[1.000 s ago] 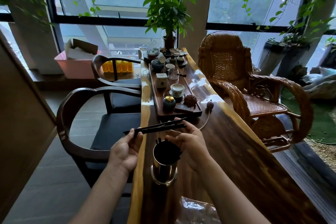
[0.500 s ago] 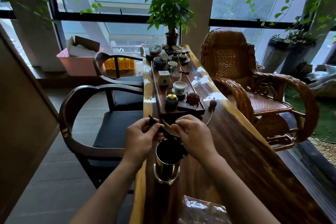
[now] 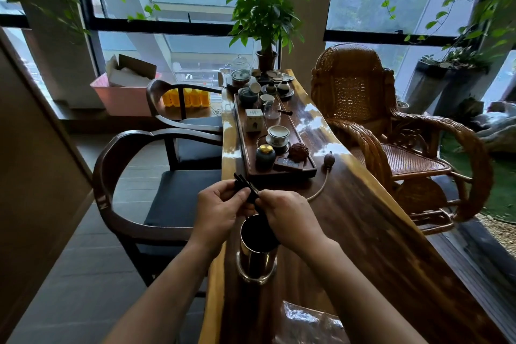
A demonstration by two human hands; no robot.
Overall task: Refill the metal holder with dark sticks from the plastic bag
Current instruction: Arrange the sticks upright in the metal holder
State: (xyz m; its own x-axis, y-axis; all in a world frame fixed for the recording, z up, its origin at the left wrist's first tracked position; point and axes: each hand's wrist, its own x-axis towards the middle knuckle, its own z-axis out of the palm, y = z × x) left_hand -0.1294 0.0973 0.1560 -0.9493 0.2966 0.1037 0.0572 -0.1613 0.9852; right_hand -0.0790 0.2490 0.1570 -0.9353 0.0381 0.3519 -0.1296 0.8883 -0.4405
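Holding a bundle of dark sticks [image 3: 245,190] together above the metal holder [image 3: 257,253], both hands meet over the near part of the long wooden tabletop [image 3: 377,232]. The left hand [image 3: 219,209] has its grip pressed around the upper part of the bundle, thumb and fingers pinching it from the left side. The right hand [image 3: 290,218] closes on the same bundle from the right, just lower down, and its palm covers part of the holder's rim. The sticks tilt, their top ends poking up and to the left past the left thumb, their lower ends pointing down toward the holder's dark opening; whether the tips are already inside, I cannot tell, since the hands hide that spot.

The holder stands upright on the tabletop near its left edge, a shiny cylinder with a wider ring at its base. The plastic bag [image 3: 307,321] lies crumpled on the tabletop at the very bottom of the view, nearer to the person than the holder and apart from it. Beyond the hands sits a wooden tea tray [image 3: 279,173] loaded with cups and small jars.
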